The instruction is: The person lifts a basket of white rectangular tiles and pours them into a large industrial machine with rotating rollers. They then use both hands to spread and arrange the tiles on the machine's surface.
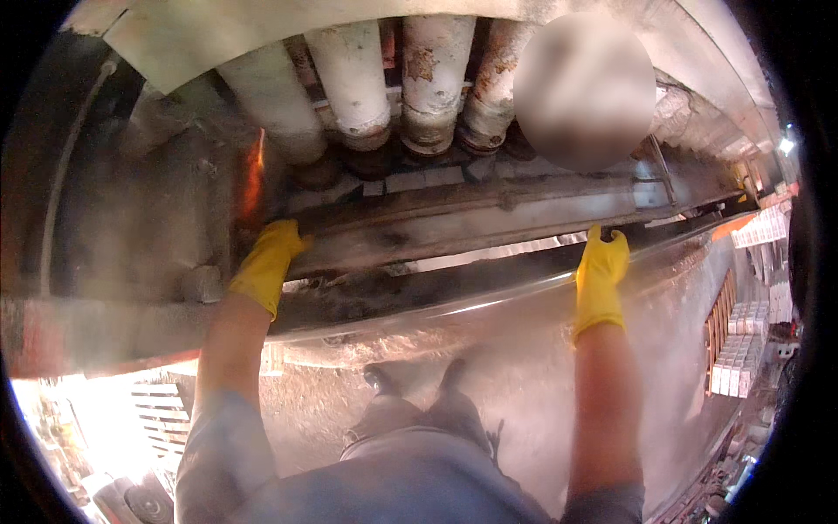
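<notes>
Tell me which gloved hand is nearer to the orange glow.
Left. In the view, the left hand is just below and slightly right of the orange glow; the right hand is far off to its right, and lower.

Panel [515,218]: long, narrow, grey, metal by the look of it. Lies crosswise at arm's reach, right end slanting farther off than the left. Face dull and pale through the middle, bluish and brighter toward the right; dark smudges near the left end. Far edge darker. Light shows in a thin line along the near edge. Hazy from where I stand.
</notes>
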